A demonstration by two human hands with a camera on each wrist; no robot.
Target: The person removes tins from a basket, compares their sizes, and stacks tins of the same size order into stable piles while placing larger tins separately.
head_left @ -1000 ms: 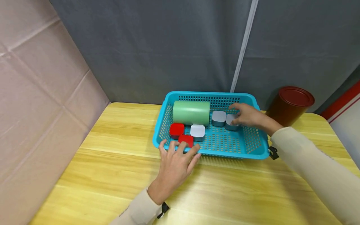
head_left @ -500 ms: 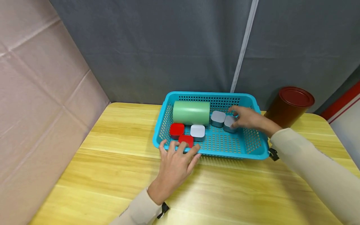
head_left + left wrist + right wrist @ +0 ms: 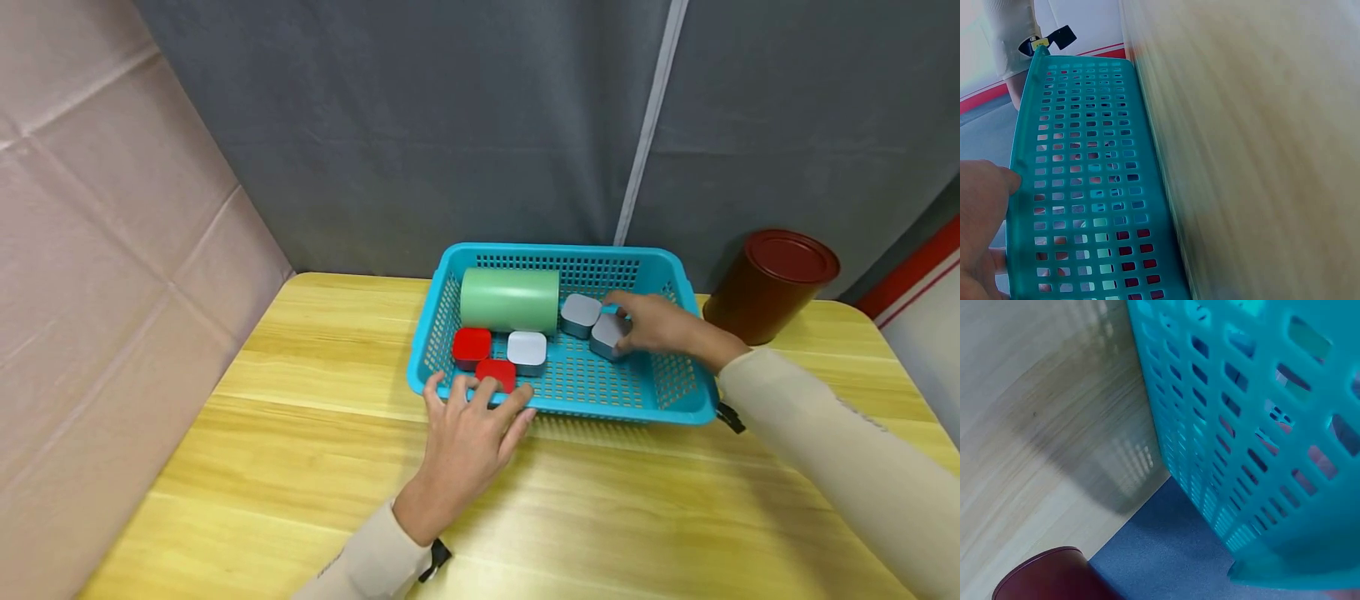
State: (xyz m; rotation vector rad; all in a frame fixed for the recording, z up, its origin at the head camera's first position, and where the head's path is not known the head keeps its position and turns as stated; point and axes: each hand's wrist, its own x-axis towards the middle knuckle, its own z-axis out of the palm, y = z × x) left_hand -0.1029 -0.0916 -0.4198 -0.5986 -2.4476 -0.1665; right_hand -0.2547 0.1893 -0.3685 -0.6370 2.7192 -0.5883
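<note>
In the head view, a turquoise perforated basket [image 3: 600, 410] stands on the wooden table. My right hand [image 3: 658, 323] reaches over its right end and pinches a small rounded-square grey box [image 3: 608, 332] between thumb and fingers. That box sits turned, its corner close to a second grey box [image 3: 581, 311]. My left hand [image 3: 463, 446] grips the basket's front rim, fingertips over the edge; the left wrist view shows the thumb side of the hand [image 3: 982, 212] at the rim. Near these fingers lie two red boxes [image 3: 472, 346] and a white-topped box [image 3: 527, 350].
A green cylinder [image 3: 510, 300] lies on its side at the basket's back left. Right of the basket stands a dark red lidded canister [image 3: 772, 287]. A grey curtain [image 3: 450, 133] hangs behind the table [image 3: 300, 433], and a pale cloth [image 3: 112, 250] covers the left side.
My right hand has shifted slightly left and toward me, and the grey box it pinches has turned and moved the same way. The neighbouring grey box has turned slightly. My left hand has stayed still.
</note>
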